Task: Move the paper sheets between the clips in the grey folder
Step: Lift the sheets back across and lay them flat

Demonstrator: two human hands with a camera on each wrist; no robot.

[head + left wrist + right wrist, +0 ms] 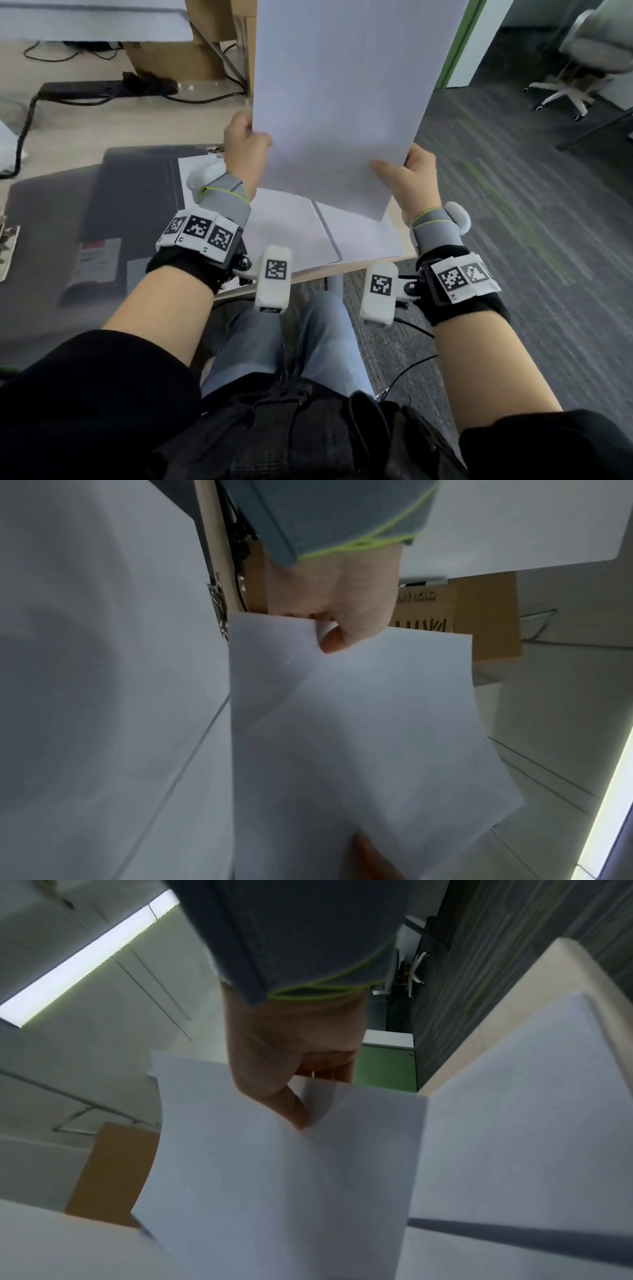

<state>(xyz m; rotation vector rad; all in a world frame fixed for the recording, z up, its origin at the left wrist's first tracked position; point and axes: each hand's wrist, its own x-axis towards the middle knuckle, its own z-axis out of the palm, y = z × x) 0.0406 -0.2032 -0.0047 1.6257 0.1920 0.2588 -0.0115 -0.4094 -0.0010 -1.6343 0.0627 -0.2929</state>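
Observation:
A white paper sheet (pixel 342 96) stands nearly upright in the air above the desk. My left hand (pixel 245 137) pinches its left edge, thumb on the near face, and my right hand (pixel 407 174) pinches its right edge near the bottom corner. The left wrist view shows the same sheet (pixel 359 723) caught between my thumb and curled fingers (pixel 330 639); the right wrist view shows that thumb (pixel 291 1107) pressed on the sheet (pixel 274 1191). Below lies the open grey folder (pixel 137 192) with more white sheets (pixel 291 226) on its right half and a metal clip (pixel 215 150) at the top.
A second metal clip (pixel 7 240) sits at the desk's left edge. A black power strip (pixel 106 90) with cables and a cardboard box (pixel 178 58) lie behind the desk. An office chair (pixel 579 61) stands on the carpet to the right. The desk's front edge (pixel 308 277) is above my knees.

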